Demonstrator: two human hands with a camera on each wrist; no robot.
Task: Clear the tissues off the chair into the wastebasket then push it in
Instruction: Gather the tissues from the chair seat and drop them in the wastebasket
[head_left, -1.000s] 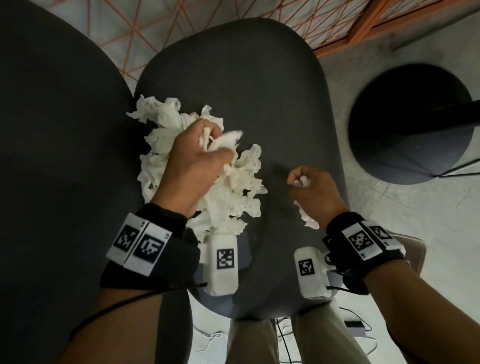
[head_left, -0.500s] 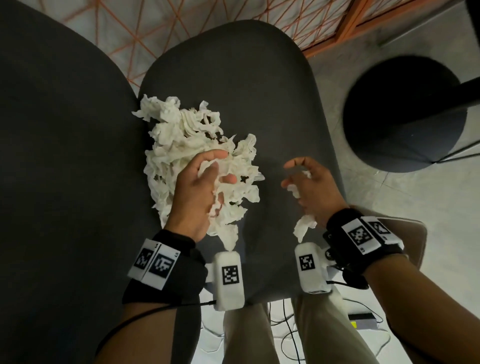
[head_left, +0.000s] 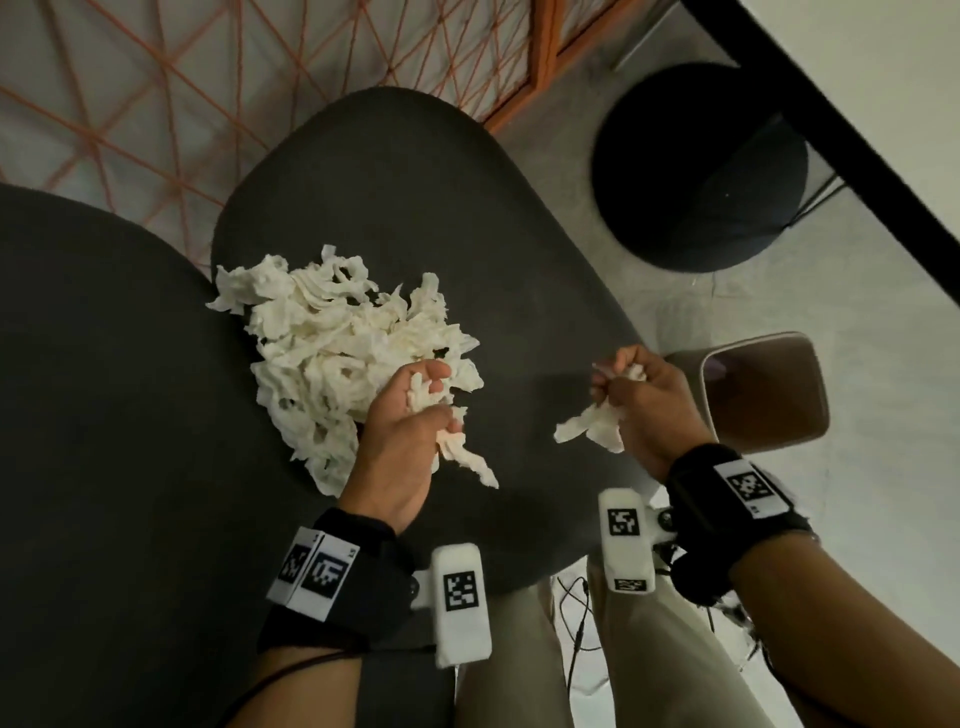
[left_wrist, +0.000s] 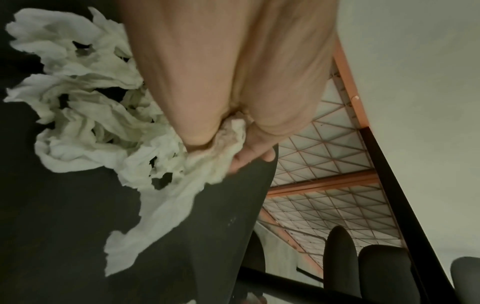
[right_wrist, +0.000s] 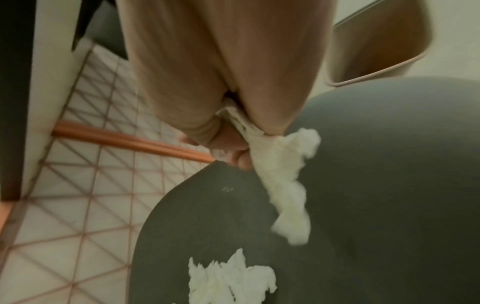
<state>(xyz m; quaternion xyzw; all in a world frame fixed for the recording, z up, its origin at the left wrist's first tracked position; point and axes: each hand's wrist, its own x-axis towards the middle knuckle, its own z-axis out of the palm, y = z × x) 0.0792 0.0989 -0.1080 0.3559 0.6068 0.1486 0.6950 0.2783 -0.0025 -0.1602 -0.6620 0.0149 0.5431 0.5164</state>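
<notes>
A heap of crumpled white tissues (head_left: 332, 338) lies on the dark grey chair seat (head_left: 415, 197), toward its left side. My left hand (head_left: 415, 405) grips a bunch of tissue at the heap's near right edge; its fingers (left_wrist: 249, 156) curl round the wad (left_wrist: 223, 148). My right hand (head_left: 623, 389) holds a separate tissue strip (head_left: 587, 428) just above the seat's right side, and the strip (right_wrist: 288, 185) hangs from the fist. The beige wastebasket (head_left: 763, 395) stands on the floor right of the chair, close to my right hand.
A black round stool (head_left: 696, 166) stands on the grey floor at the far right. An orange lattice screen (head_left: 156, 93) runs behind the chair. A black table edge (head_left: 831, 130) crosses the upper right. The chair back (head_left: 104, 415) fills the left. Cables (head_left: 576, 623) lie near my legs.
My left hand has pulled back to the heap's near edge and closed on a bunch. My right hand has closed on its strip and lifted toward the wastebasket, which has come into view.
</notes>
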